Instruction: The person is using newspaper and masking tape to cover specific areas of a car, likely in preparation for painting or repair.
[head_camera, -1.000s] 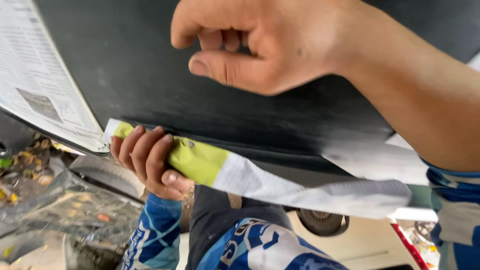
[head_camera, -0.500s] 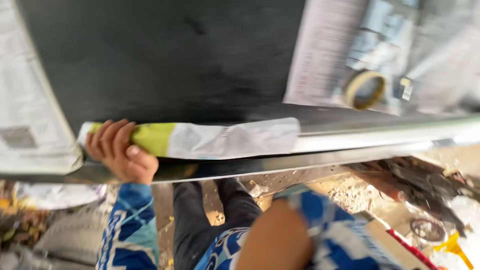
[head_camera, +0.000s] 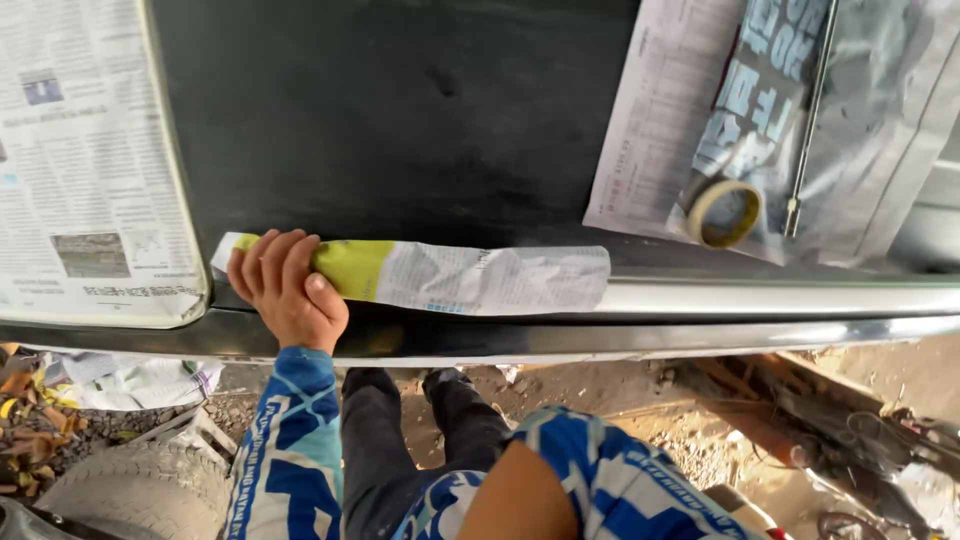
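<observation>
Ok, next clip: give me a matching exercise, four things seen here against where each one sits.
Things:
1. left hand
2. tape roll
3. tyre
4. newspaper sheet

Places:
A. on the ground, lower left corner
B. covering the far left of the dark panel
C. pressing the left end of the folded paper strip
D. lying on the papers at upper right

Pairs: 1-C, 2-D, 3-A, 4-B
</observation>
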